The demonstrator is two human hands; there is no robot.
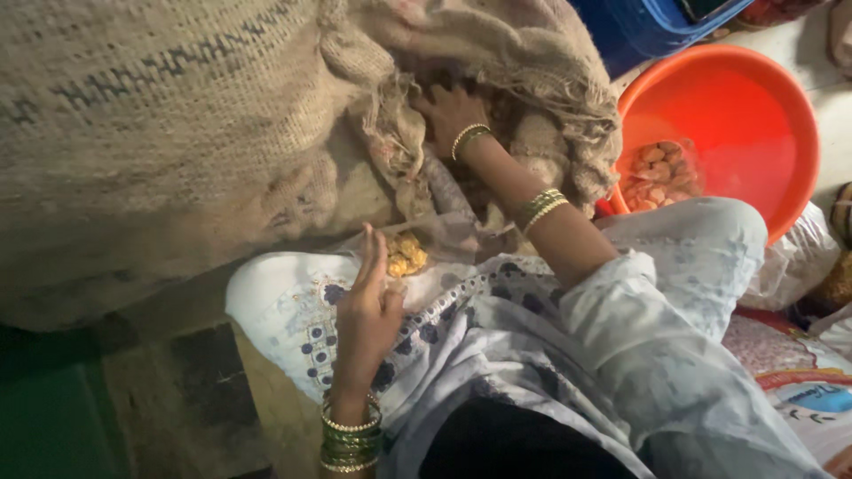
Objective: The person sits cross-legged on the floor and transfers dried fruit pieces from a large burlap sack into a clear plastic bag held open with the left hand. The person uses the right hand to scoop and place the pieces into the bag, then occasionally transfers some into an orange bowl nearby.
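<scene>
Burlap sack [177, 133] gapes on the floor; the right hand [448, 115] is buried in its mouth, fingers hidden, grip unclear. Left hand [368, 306], fingers straight and together, steadies a clear bag of yellow pieces [404, 255] on the lap. Drawing out a handful looks next.

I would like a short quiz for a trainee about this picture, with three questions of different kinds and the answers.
1. True or false: the right hand reaches into the open burlap sack.
2. What does the orange basin hold? A) water B) a clear bag of brownish pieces C) folded cloth
3. What lies just beyond the left hand and its fingers?

Key
1. True.
2. B, the clear bag.
3. A small heap of yellow pieces on clear plastic.
</scene>
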